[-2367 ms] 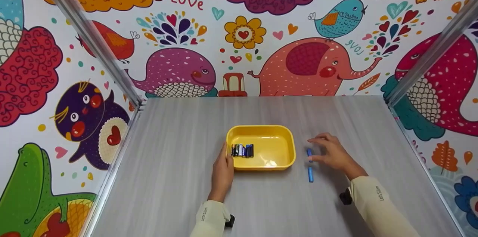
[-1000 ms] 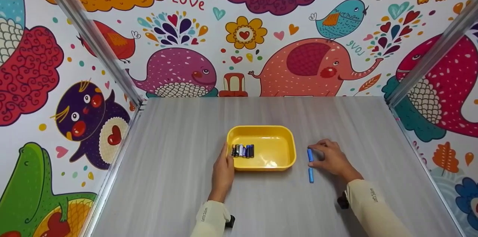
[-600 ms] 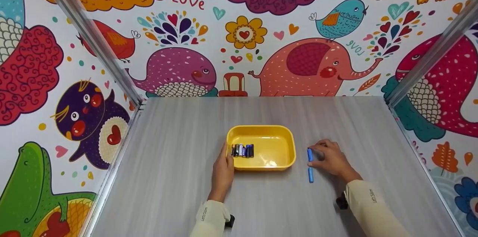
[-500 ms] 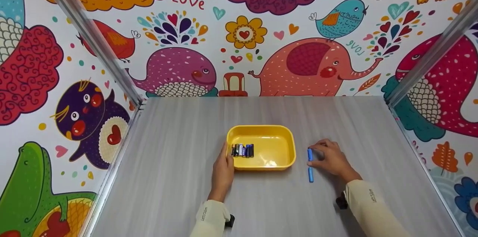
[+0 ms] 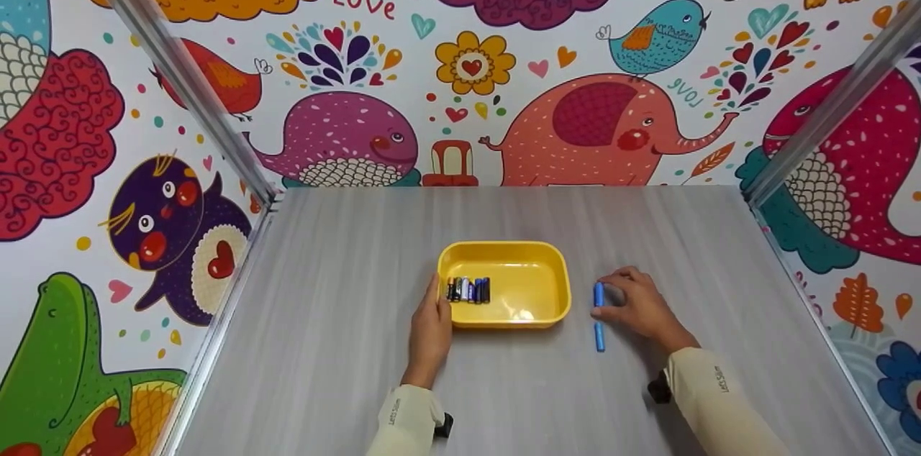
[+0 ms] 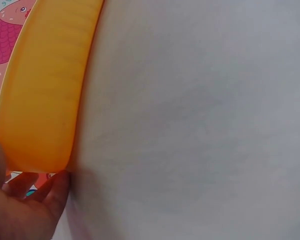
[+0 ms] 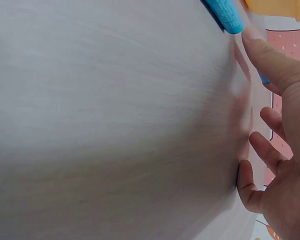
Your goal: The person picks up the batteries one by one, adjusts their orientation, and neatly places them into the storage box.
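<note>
Against the left end of the yellow tray [image 5: 536,321] my left hand [image 5: 429,330] holds on, fingers along the outer wall and thumb at the near corner. The left wrist view shows those fingertips [image 6: 60,187] touching the tray's end. Inside, several batteries [image 5: 468,290] lie side by side at the left. To the right of the tray, my right hand [image 5: 637,306] pinches a blue battery [image 5: 599,294] endwise between thumb and index finger. A second blue battery [image 5: 599,337] lies just nearer, in line with it; the right wrist view shows a light blue battery [image 7: 226,16] by the thumb.
The grey table [image 5: 324,262] reaches back to a patterned wall [image 5: 460,3]. Metal posts [image 5: 169,60] rise at the back corners. The tray stands between my two hands.
My right thumb and index finger came together from a spread pose onto the upper blue battery, which has shifted slightly away from the other. Left hand and tray stayed put.
</note>
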Demonstrator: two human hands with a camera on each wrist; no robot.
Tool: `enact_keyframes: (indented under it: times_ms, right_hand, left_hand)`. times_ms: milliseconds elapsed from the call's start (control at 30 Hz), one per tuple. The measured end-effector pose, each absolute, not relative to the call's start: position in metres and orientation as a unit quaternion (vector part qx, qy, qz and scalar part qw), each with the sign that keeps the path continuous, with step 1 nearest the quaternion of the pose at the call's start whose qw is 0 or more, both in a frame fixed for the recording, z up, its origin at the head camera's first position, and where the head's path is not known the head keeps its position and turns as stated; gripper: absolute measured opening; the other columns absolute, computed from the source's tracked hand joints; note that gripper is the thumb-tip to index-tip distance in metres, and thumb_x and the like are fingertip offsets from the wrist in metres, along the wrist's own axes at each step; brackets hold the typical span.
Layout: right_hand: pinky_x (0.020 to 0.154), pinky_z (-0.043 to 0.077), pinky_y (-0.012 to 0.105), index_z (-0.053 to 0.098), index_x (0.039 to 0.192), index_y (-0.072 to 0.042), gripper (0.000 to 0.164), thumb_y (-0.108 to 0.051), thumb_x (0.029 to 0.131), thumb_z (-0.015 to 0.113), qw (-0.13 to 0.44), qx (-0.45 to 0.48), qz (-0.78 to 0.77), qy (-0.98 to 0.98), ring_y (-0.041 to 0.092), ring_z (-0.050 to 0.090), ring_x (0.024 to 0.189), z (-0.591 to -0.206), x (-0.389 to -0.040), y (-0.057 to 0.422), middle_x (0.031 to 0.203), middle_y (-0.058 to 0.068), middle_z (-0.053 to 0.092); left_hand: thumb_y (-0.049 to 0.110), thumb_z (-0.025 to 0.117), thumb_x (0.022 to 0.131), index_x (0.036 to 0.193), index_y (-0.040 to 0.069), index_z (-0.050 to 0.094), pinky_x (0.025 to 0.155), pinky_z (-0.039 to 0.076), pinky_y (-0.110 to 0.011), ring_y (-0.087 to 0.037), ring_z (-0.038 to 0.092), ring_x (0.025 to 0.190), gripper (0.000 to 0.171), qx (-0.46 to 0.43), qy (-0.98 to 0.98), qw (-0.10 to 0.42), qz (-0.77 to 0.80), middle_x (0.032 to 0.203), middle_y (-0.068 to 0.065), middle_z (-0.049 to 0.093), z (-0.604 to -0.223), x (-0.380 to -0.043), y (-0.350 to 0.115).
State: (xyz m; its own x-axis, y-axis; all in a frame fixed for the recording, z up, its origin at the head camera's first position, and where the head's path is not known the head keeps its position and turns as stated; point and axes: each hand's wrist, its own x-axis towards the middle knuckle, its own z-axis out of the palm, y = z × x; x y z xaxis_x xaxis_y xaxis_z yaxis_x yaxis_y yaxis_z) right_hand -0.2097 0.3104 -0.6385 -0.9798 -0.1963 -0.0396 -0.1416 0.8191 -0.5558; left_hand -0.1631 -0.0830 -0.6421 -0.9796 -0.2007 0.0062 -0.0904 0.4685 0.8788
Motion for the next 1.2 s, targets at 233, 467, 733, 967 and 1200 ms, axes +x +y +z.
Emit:
enact_keyframes:
  times_ms: [233,467,733,967,1200]
  right_hand:
    - [0.105,0.051,0.054,0.069,0.132,-0.016,0.066,-0.045,0.076,0.089,0.031,-0.094,-0.300,0.949,0.030,0.050,0.117,-0.628,-0.214,0.303,0.129,0.009,0.056]
    - [0.107,0.050,0.058,0.067,0.134,-0.017,0.065,-0.043,0.079,0.088,0.019,-0.094,-0.311,0.946,0.032,0.049,0.122,-0.606,-0.221,0.290,0.134,0.009,0.053]
    - [0.107,0.051,0.053,0.067,0.135,-0.017,0.067,-0.049,0.079,0.086,0.021,-0.124,-0.311,0.942,0.029,0.049,0.125,-0.582,-0.229,0.266,0.135,0.006,0.052]
    - [0.107,0.052,0.049,0.068,0.132,-0.020,0.070,-0.060,0.076,0.081,0.023,-0.143,-0.317,0.937,0.025,0.050,0.124,-0.567,-0.237,0.239,0.133,0.003,0.054]
    - [0.109,0.051,0.049,0.070,0.129,-0.020,0.069,-0.062,0.076,0.081,0.014,-0.162,-0.330,0.930,0.025,0.052,0.122,-0.568,-0.242,0.214,0.132,0.002,0.054]
  left_hand:
    - [0.019,0.045,0.109,0.161,0.012,0.034,0.122,0.035,-0.046,-0.025,0.039,0.150,0.054,0.084,-0.855,0.057,-0.509,0.164,-0.007,0.038,-0.643,-0.163,-0.083]
    - [0.018,0.046,0.109,0.161,0.011,0.034,0.122,0.035,-0.047,-0.027,0.040,0.149,0.054,0.081,-0.856,0.059,-0.508,0.164,-0.009,0.039,-0.646,-0.163,-0.083]
    - [0.017,0.047,0.109,0.161,0.012,0.033,0.122,0.035,-0.046,-0.025,0.040,0.150,0.054,0.087,-0.856,0.058,-0.507,0.164,-0.006,0.039,-0.645,-0.163,-0.083]
    - [0.018,0.046,0.109,0.161,0.013,0.033,0.122,0.035,-0.046,-0.025,0.039,0.150,0.054,0.091,-0.852,0.055,-0.512,0.164,-0.006,0.039,-0.645,-0.163,-0.083]
    - [0.019,0.047,0.109,0.161,0.014,0.034,0.121,0.036,-0.046,-0.024,0.041,0.149,0.054,0.095,-0.851,0.053,-0.513,0.164,-0.004,0.039,-0.646,-0.163,-0.083]
